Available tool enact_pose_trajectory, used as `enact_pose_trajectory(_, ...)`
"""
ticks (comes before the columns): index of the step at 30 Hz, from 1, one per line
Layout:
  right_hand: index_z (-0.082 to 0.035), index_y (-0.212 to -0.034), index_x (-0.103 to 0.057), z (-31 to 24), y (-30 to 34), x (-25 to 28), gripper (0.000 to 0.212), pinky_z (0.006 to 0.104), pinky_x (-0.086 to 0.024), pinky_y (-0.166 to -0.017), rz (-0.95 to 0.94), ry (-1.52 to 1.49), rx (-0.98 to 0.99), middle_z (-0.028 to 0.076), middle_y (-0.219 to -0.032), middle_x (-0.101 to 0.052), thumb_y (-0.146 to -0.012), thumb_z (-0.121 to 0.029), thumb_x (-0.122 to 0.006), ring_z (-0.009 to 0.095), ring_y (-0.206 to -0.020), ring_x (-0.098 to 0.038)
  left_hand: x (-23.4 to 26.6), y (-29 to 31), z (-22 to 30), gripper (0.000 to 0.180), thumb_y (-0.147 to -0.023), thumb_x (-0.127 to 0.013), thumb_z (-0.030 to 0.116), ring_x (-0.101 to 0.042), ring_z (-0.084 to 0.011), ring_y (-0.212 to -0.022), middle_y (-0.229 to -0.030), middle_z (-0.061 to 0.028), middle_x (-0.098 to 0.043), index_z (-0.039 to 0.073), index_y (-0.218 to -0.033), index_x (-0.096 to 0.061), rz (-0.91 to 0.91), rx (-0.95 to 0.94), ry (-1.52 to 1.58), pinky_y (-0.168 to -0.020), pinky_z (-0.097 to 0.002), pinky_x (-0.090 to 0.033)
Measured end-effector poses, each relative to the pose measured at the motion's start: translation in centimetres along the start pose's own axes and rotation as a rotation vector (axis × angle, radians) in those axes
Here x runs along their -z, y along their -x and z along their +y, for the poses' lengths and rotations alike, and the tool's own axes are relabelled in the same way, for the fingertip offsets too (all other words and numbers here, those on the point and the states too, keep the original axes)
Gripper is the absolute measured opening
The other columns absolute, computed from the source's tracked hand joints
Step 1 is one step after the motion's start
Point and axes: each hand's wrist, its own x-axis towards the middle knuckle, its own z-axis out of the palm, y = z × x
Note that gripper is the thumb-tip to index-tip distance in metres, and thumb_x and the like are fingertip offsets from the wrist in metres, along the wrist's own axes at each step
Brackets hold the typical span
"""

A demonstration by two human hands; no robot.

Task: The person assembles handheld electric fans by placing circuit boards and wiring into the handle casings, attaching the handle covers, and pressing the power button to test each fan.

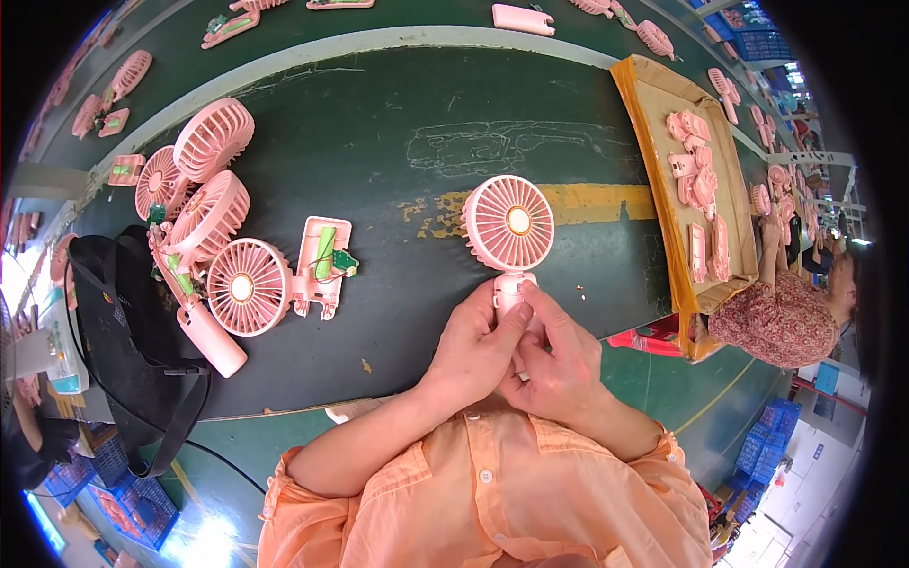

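A pink handheld fan [511, 223] stands up from my two hands at the near edge of the green table, its round grille facing me. My left hand [476, 341] is closed round the fan's handle from the left. On the other side my right hand [559, 346] grips the same handle, thumb and index finger close to the neck. Most of the handle is hidden by my fingers. To the left lies another fan [248, 287] with its handle casing [325, 256] open, showing a green battery cell [326, 252] and a small circuit board [345, 262].
Several pink fans [214, 140] are heaped at the left beside a black bag [114, 322]. At the right, a cardboard tray [653, 161] holds pink casing parts [699, 175]. A conveyor with more fan parts runs behind the table. Another person [781, 322] sits at far right.
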Motion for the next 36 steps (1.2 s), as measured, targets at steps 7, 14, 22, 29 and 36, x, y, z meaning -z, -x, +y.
enact_pose_trajectory(7,0.005,-0.064,-0.061,-0.8,0.5,0.1,0.021,0.0309,-0.053,-0.052,-0.035,0.004,-0.045,0.024,-0.118,-0.059,-0.064,-0.012,-0.074,0.023,-0.060,-0.063,-0.2,0.3,-0.5,0.021,-0.100,-0.049,0.012,-0.059,-0.0072,-0.085,-0.097,-0.0033,-0.063,0.000,-0.117,-0.055,0.001,0.031,0.095,-0.074,-0.0246,-0.050)
enact_pose_trajectory(14,0.007,-0.071,-0.062,1.2,-0.4,1.4,0.018,0.0300,-0.053,-0.060,0.035,-0.258,-0.121,0.023,-0.115,-0.059,-0.069,-0.008,-0.073,0.018,-0.064,-0.060,0.9,0.2,0.4,0.031,-0.101,-0.050,0.018,-0.064,-0.0159,-0.098,-0.109,-0.0111,-0.065,-0.002,-0.125,-0.052,-0.136,0.141,0.615,-0.085,-0.0318,-0.054)
enact_pose_trajectory(22,0.002,-0.130,-0.049,1.9,0.2,1.5,0.049,0.0328,-0.051,-0.088,-0.171,-1.947,-0.964,0.016,-0.115,-0.062,-0.091,-0.022,-0.065,0.023,-0.108,-0.060,1.1,2.9,-1.6,0.049,-0.102,-0.043,0.036,-0.062,-0.0295,-0.110,-0.125,-0.0207,-0.057,0.001,-0.135,-0.043,-0.597,0.291,1.045,-0.093,-0.0438,-0.053)
enact_pose_trajectory(29,0.003,-0.128,-0.049,2.2,1.5,0.3,0.048,0.0338,-0.052,-0.087,-0.122,-2.258,-0.543,0.017,-0.119,-0.060,-0.088,-0.017,-0.067,0.022,-0.104,-0.062,-0.1,3.8,-1.6,0.048,-0.100,-0.048,0.035,-0.064,-0.0291,-0.106,-0.121,-0.0195,-0.060,-0.001,-0.132,-0.046,-0.634,0.241,1.024,-0.091,-0.0434,-0.054)
enact_pose_trajectory(36,0.001,-0.111,-0.060,0.6,1.2,2.2,0.043,0.0391,-0.050,-0.090,0.002,-1.542,-0.857,0.012,-0.103,-0.063,-0.074,-0.010,-0.078,0.026,-0.103,-0.059,-1.3,4.0,2.8,0.028,-0.084,-0.070,0.012,-0.065,-0.0351,-0.063,-0.080,-0.0206,-0.065,-0.006,-0.103,-0.059,-0.006,-0.338,-0.662,-0.054,-0.0374,-0.052)
